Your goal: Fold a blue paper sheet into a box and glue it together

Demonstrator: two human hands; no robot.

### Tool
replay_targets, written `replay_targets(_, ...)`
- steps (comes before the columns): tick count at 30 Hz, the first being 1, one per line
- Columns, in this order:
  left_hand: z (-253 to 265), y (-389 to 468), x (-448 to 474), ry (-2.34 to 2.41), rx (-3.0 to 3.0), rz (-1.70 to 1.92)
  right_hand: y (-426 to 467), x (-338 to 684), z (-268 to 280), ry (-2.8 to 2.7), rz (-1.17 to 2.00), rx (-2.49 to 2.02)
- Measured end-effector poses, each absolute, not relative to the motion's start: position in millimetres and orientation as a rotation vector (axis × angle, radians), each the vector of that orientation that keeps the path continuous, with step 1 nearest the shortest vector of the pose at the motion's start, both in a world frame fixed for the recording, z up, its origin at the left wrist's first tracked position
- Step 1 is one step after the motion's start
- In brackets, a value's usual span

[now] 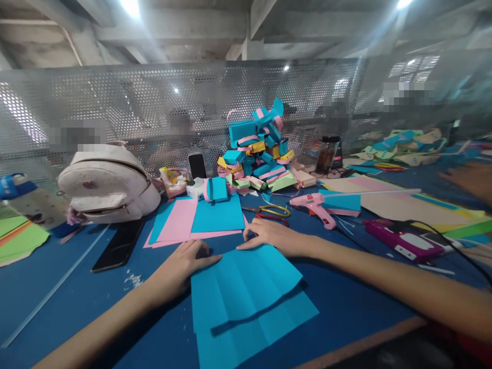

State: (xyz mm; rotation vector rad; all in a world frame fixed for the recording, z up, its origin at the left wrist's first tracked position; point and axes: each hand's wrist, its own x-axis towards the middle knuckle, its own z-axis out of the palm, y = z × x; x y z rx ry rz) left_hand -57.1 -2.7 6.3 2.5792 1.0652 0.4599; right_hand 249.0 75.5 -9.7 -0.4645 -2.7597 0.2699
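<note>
Left arm, bare, is slanting from near left; left grip is lying palm-down, thumb pointing right. Right arm, bare, is slanting from near right; right grip is loosely arching.

A concrete ceiling crossed by heavy beams spans the top of the room, with a thin pale pipe bending down at the left. Two bright ceiling lamps glare, one left of centre, one far right. A grey perforated metal partition stands across the blue desk, light glinting through its holes. At upper right, a bright gridded patch resembles window panes. Brown edging borders the desk's near side.
</note>
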Motion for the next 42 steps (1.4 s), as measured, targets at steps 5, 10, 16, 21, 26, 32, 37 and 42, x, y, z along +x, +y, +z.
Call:
replay_targets(5,9,-2,-57,1.049,2.872,0.204,79,246,-3,-2.872,0.025,-0.372)
replay_targets(10,3,-3,-73,1.113,2.938,0.273,83,265,5,-2.895,-0.072,-0.420)
replay_targets(16,-1,-2,-78,1.174,2.298,0.798,79,279,-4,-2.763,0.043,-0.587)
replay_targets(21,4,10,-67,1.302,1.735,1.057,74,266,-10,-2.347,0.411,-0.889)
replay_targets(26,9,13,-52,1.277,1.415,1.112,77,251,-10,-1.980,0.681,-1.132)
replay_targets(32,13,9,-43,1.310,1.209,1.188,77,240,-13,-1.887,0.756,-1.126)
replay_targets(37,14,9,-39,1.366,1.163,1.235,75,233,-16,-1.822,0.765,-1.112)
replay_targets(42,9,12,-39,1.364,1.215,1.285,70,228,-21,-1.772,0.776,-1.096)
